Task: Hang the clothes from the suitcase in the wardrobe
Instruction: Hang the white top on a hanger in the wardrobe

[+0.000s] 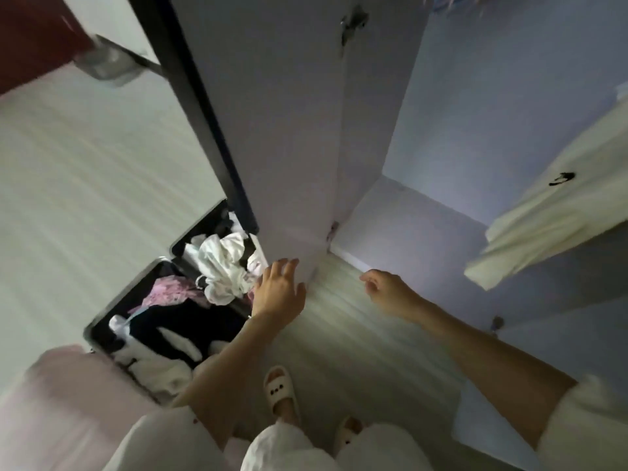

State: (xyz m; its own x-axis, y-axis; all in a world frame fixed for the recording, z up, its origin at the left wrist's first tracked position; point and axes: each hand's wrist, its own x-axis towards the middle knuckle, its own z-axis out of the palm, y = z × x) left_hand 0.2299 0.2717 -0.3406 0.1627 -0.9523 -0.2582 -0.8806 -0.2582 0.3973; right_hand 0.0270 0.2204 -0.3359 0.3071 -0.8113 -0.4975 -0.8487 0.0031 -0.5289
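hands (280,294) (387,294) empty, grip loose; left by wardrobe door (272,130) edge, above suitcase (102,321)

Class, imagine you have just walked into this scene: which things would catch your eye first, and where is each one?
The open suitcase on the floor at lower left, heaped with white, pink and black clothes, draws the eye first. Above it stands the open wardrobe door, with the left hand spread at its bottom corner and the right hand empty beside it. At far right a white garment hangs in the wardrobe.
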